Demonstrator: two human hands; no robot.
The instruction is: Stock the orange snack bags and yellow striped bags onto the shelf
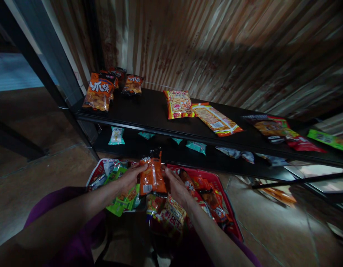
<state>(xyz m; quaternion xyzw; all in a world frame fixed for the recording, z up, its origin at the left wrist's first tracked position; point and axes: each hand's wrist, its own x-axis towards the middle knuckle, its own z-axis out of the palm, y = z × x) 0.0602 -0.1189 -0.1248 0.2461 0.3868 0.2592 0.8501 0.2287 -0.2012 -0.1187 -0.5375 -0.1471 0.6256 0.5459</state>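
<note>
Both my hands hold one orange snack packet upright above a red shopping basket full of snack bags. My left hand grips the packet's left edge, fingers closed on it. My right hand presses against its right edge, fingers curled round it. Green packets lie under my left hand, and orange and yellow bags under my right. The black shelf stands just beyond the packet.
The top shelf carries orange bags at the left, a yellow bag, an orange-striped bag, and red and green bags at the right. Small teal packets sit on the lower shelf. Brown floor lies either side.
</note>
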